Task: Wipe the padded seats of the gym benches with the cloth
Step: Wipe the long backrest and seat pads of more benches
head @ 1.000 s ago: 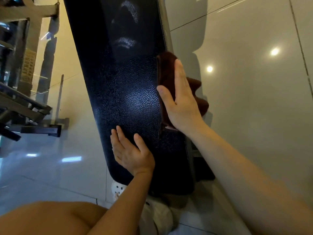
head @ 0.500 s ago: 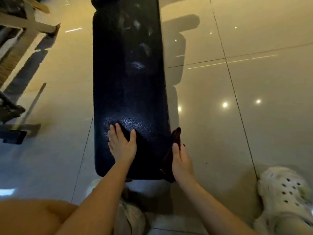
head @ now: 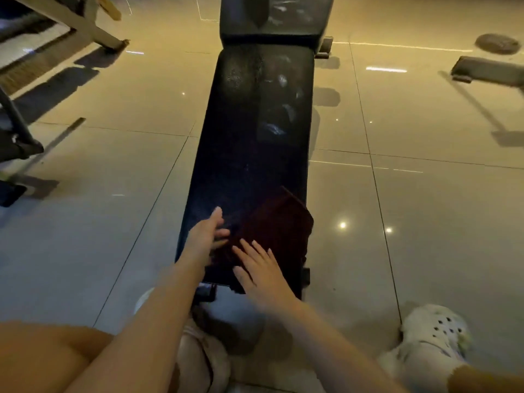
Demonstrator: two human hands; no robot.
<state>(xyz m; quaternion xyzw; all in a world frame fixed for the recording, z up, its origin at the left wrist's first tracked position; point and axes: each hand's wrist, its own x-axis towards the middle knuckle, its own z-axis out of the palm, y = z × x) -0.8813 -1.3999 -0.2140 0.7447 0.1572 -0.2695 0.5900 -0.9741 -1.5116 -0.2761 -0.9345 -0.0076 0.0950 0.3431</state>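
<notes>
Most of the long black bench pad [head: 249, 131] looks unwiped, judging by the pale smears and scuffs across its middle and far end; only the near end, where the hands are, is being worked. The second pad [head: 276, 18] beyond it, at the top of the view, also shows marks, so I judge the job to be at an early stage, with another bench [head: 487, 70] at the right edge possibly to follow.

Dark light makes the cloth [head: 276, 231] hard to tell from the pad: it is a dark reddish square lying flat on the near right corner, its far corner just over the pad's right edge. How clean the near part is cannot be read in this gloom.

Flat on the cloth's near edge lies the right hand [head: 262, 269], fingers straight and spread, pressing rather than gripping. At the cloth's left edge the left hand [head: 205, 236] reaches in, fingers extended; it is blurred, and I cannot tell whether it pinches the cloth or merely touches it.
</notes>
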